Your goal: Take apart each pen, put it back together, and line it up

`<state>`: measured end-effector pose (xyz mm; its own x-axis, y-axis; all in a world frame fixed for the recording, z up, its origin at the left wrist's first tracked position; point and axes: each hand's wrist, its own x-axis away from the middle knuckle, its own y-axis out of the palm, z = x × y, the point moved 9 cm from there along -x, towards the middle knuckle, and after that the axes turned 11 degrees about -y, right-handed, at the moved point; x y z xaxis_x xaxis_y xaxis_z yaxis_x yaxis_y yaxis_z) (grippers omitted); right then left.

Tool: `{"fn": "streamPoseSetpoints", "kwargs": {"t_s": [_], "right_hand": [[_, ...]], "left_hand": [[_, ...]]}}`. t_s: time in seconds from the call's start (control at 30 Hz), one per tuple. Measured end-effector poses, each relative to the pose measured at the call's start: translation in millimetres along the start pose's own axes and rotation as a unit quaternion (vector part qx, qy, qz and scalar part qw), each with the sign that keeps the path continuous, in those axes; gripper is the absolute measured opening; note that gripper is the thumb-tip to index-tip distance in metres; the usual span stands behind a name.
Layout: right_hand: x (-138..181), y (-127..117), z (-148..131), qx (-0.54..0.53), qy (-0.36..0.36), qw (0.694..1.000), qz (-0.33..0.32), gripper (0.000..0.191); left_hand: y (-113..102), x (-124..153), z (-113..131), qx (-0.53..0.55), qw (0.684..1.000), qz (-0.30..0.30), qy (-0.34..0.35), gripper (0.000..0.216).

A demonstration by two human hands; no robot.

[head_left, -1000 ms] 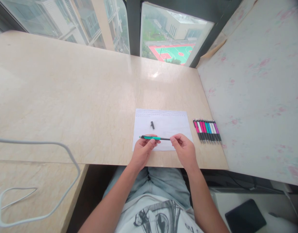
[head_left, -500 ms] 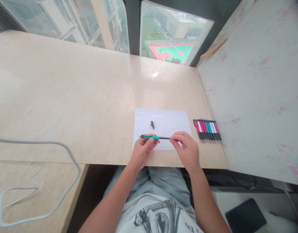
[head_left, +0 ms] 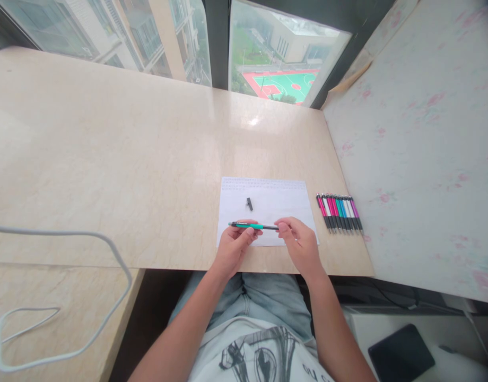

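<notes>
Between my hands a green and black pen [head_left: 255,226] lies level above the lower part of a white sheet of paper [head_left: 276,204]. My left hand [head_left: 236,246] is closed on its green barrel, thumb on top. The fingers of my right hand [head_left: 300,241] pinch the black end, and its very tip is hidden by them. On the paper, just beyond my left hand, rests a small black piece [head_left: 249,203] that looks like a pen cap or clip. Rows of small writing run along the sheet's top edge.
Right of the paper, several pens [head_left: 339,214] in pink, white, green, blue and purple lie side by side near the papered wall [head_left: 423,175]. A white cable [head_left: 109,241] loops over the table [head_left: 120,159] at left. A black flat object [head_left: 401,354] lies low at right.
My right hand has shifted slightly left and its fingers have rolled around the pen's black end. The left hand and pen have barely moved.
</notes>
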<state>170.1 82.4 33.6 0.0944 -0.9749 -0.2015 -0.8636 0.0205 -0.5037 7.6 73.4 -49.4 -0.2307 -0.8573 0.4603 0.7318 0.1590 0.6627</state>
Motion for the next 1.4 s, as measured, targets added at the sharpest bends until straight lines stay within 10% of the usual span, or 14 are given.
{"fn": "streamPoseSetpoints", "kwargs": {"t_s": [0.83, 1.03, 1.4], "right_hand": [[-2.4, 12.1, -1.7, -0.019, -0.008, 0.998, -0.058, 0.045], [-0.8, 6.4, -2.4, -0.026, -0.022, 0.999, -0.023, 0.02], [3.2, 17.1, 20.8, -0.086, 0.071, 0.993, -0.036, 0.054]], "left_hand": [[-1.0, -0.9, -1.4, -0.006, 1.0, -0.001, 0.007, 0.022], [-2.5, -1.6, -0.7, 0.01, 1.0, 0.002, 0.011, 0.022], [0.1, -1.2, -1.8, -0.013, 1.0, -0.018, 0.012, 0.021]]}}
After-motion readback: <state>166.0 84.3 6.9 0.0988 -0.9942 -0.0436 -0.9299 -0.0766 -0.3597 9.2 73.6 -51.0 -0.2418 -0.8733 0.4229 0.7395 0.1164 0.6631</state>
